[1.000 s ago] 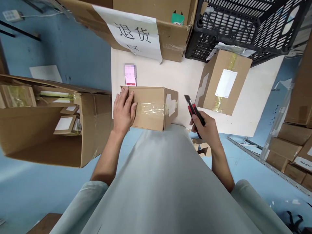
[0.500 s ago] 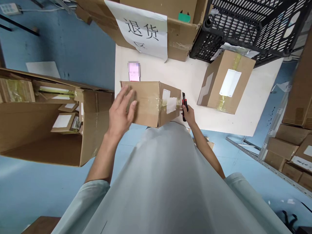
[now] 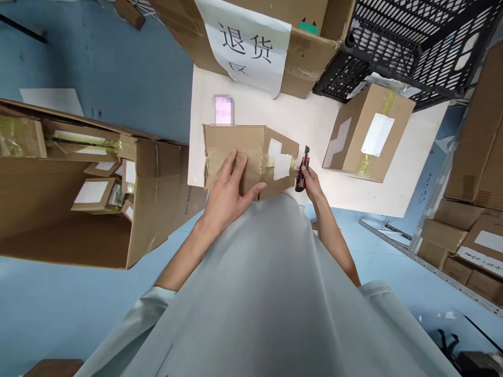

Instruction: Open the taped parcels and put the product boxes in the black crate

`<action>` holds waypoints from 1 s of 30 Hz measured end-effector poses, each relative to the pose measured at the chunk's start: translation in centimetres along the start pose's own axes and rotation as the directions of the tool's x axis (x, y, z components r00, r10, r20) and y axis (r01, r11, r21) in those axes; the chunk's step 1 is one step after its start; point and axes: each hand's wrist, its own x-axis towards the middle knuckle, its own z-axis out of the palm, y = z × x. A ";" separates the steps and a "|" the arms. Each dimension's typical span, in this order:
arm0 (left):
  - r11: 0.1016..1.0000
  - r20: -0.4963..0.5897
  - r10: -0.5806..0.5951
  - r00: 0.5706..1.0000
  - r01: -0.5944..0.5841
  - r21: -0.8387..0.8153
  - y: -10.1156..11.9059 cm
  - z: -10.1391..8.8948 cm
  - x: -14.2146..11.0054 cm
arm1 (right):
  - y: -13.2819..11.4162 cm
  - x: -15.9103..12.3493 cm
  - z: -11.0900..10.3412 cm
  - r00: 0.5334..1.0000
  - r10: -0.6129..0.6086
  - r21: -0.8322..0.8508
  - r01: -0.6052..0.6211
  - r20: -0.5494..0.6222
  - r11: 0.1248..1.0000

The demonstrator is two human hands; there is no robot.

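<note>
A taped cardboard box (image 3: 236,139) lies on the white table in front of me, with white labels on its right-hand face. My left hand (image 3: 231,186) rests on the box's top, fingers stretched out and thumb spread to the right. Just off the box's right end, my right hand (image 3: 310,180) grips a red and black box cutter (image 3: 302,170), which points away from me. Whether its blade is out I cannot tell. Behind the box lies a phone (image 3: 223,110) with a bright, blurred screen.
Another labelled carton (image 3: 367,136) stands on the white table (image 3: 298,115) at right. Behind are a large box with a paper sign (image 3: 243,44) and a black plastic crate (image 3: 393,47). An open carton (image 3: 153,183) holding small boxes stands left; stacked boxes (image 3: 451,235) are far right.
My left hand has moved right, from the box's left edge onto its top. The right hand still holds the cutter, now tilted slightly. The view has shifted a little.
</note>
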 end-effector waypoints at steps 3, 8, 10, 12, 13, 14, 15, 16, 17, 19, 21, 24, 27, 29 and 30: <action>0.997 -0.075 -0.017 0.997 0.011 -0.076 -1.0 -0.8 -0.2 | -1.2 -1.6 0.2 1.000 -0.013 0.048 0.014 -0.013 0.999; 0.945 -0.032 -0.089 0.996 0.074 -0.318 -3.8 -0.5 1.2 | -3.1 -5.1 -2.1 0.964 -0.174 -0.167 0.142 -0.201 0.976; 0.881 0.046 -0.118 0.992 0.126 -0.456 -5.3 0.7 2.3 | -3.9 -6.2 -3.3 0.934 -0.238 -0.292 0.157 -0.268 0.944; 0.808 0.114 -0.146 0.983 0.185 -0.560 -7.0 2.3 3.4 | -4.8 -6.8 -3.9 0.913 -0.280 -0.417 0.139 -0.298 0.898; 0.779 0.132 -0.165 0.977 0.212 -0.590 -7.8 3.1 3.9 | -5.2 -6.8 -4.0 0.909 -0.293 -0.469 0.128 -0.297 0.874; 0.755 0.143 -0.189 0.972 0.236 -0.612 -8.6 3.9 4.4 | -5.6 -6.8 -4.0 0.909 -0.302 -0.514 0.119 -0.287 0.849; 0.733 0.149 -0.212 0.966 0.258 -0.630 -9.2 4.5 4.8 | -6.0 -6.7 -3.8 0.913 -0.306 -0.555 0.112 -0.271 0.824; 0.710 0.152 -0.234 0.960 0.276 -0.647 -9.9 5.0 5.2 | -6.4 -6.7 -3.6 0.916 -0.311 -0.598 0.105 -0.253 0.795; 0.687 0.156 -0.252 0.955 0.290 -0.666 -10.4 5.3 5.5 | -6.9 -6.6 -3.3 0.916 -0.322 -0.647 0.097 -0.240 0.756; 0.644 0.165 -0.271 0.948 0.306 -0.701 -11.1 5.7 6.2 | -8.0 -6.9 -2.5 0.898 -0.376 -0.762 0.076 -0.228 0.643; 0.624 0.162 -0.283 0.945 0.309 -0.718 -11.6 5.8 6.9 | -9.4 -7.4 -1.5 0.879 -0.439 -0.856 0.073 -0.187 0.512; 0.613 0.160 -0.284 0.945 0.307 -0.728 -12.1 6.0 7.7 | -12.2 -8.5 0.6 0.905 -0.425 -0.908 0.183 0.006 0.377; 0.577 0.175 -0.271 0.946 0.306 -0.757 -12.6 6.4 8.0 | -15.2 -9.1 3.9 0.924 -0.289 -0.914 0.323 0.249 0.245; 0.557 0.177 -0.268 0.947 0.302 -0.773 -12.8 6.7 8.1 | -17.1 -8.9 6.3 0.928 -0.157 -0.928 0.356 0.337 0.113; 0.552 0.176 -0.269 0.947 0.301 -0.778 -12.9 6.9 8.1 | -17.8 -8.7 7.4 0.930 -0.094 -0.932 0.360 0.355 0.044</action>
